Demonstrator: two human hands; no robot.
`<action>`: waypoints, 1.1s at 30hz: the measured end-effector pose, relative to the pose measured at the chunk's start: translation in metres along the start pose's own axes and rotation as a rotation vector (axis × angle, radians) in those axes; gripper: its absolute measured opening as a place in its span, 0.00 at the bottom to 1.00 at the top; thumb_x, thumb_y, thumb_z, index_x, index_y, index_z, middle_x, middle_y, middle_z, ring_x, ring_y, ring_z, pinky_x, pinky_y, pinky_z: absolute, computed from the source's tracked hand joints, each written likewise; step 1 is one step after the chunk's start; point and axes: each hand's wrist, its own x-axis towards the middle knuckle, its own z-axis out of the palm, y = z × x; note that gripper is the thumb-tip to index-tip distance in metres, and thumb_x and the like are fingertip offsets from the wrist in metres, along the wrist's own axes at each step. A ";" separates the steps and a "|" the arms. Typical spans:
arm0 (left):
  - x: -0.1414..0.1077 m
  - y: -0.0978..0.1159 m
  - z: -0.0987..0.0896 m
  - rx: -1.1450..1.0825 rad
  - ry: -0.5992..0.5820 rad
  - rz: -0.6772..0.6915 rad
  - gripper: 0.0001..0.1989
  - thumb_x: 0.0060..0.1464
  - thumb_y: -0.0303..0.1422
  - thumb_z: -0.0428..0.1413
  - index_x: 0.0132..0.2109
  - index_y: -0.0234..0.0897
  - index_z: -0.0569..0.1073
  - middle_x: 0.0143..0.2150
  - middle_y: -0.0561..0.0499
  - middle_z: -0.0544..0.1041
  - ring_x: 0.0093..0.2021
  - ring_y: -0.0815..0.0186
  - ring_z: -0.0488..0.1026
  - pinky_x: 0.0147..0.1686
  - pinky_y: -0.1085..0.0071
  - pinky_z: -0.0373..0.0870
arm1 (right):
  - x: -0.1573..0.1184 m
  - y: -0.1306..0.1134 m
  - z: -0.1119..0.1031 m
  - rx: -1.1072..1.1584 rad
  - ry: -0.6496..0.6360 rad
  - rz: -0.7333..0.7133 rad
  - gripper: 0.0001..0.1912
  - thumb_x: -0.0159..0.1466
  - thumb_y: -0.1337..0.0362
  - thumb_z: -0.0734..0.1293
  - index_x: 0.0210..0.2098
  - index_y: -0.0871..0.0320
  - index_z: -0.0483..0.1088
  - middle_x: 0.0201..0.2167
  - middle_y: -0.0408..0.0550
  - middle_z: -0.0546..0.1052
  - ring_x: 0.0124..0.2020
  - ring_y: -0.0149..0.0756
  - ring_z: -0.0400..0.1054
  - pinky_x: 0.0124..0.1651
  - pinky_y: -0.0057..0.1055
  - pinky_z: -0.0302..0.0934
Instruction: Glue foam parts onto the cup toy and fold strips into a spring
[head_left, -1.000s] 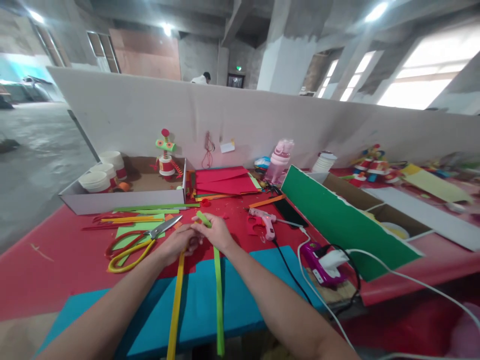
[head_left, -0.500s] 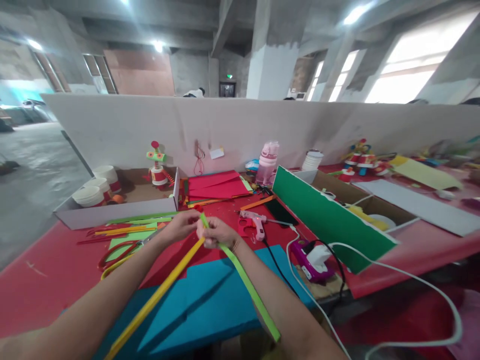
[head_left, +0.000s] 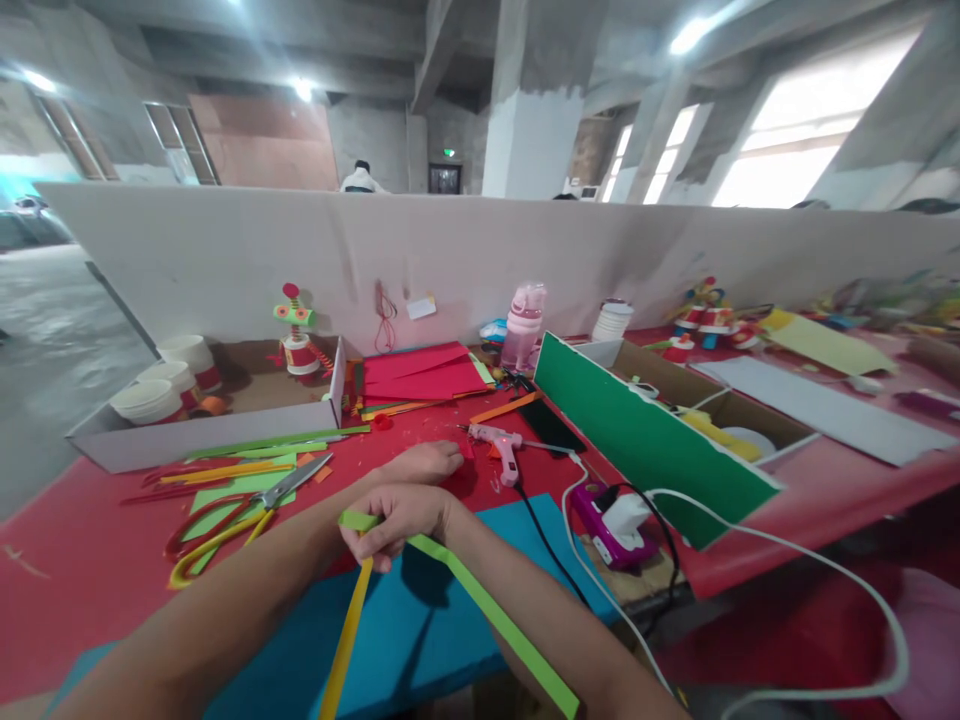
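Pinched in your right hand [head_left: 401,522], the green strip [head_left: 501,622] trailing toward four o'clock and yellow strip [head_left: 347,640] toward seven should be light, bendy, easily creased, best held flat near their ends; whether your left hand [head_left: 429,462], at one o'clock, grips anything I cannot tell

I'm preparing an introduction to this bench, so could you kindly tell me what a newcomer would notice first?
Probably the bright green panel, slanting away right of the pink glue gun. Next might come the green-headed figure in the box at left. In front, the right hand holds a yellow strip and a green strip.
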 end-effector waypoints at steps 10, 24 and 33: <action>-0.039 0.021 -0.072 0.204 0.401 -0.368 0.06 0.53 0.27 0.50 0.32 0.38 0.71 0.36 0.46 0.68 0.38 0.61 0.65 0.44 0.67 0.62 | 0.009 0.009 0.001 0.038 0.038 0.107 0.20 0.52 0.52 0.74 0.29 0.62 0.66 0.21 0.40 0.71 0.19 0.23 0.64 0.19 0.18 0.50; -0.048 -0.015 -0.048 0.056 0.318 -0.277 0.18 0.37 0.15 0.48 0.30 0.38 0.75 0.31 0.50 0.75 0.33 0.65 0.69 0.39 0.72 0.64 | 0.000 0.015 -0.009 0.042 0.123 0.004 0.20 0.53 0.51 0.73 0.27 0.60 0.64 0.17 0.38 0.70 0.13 0.21 0.54 0.17 0.19 0.45; -0.117 0.008 -0.085 0.130 0.353 -0.429 0.21 0.43 0.15 0.49 0.39 0.38 0.78 0.48 0.44 0.76 0.45 0.60 0.73 0.49 0.66 0.66 | -0.026 0.012 -0.034 0.116 0.386 -0.275 0.25 0.50 0.47 0.73 0.24 0.57 0.58 0.13 0.35 0.66 0.11 0.20 0.46 0.16 0.21 0.40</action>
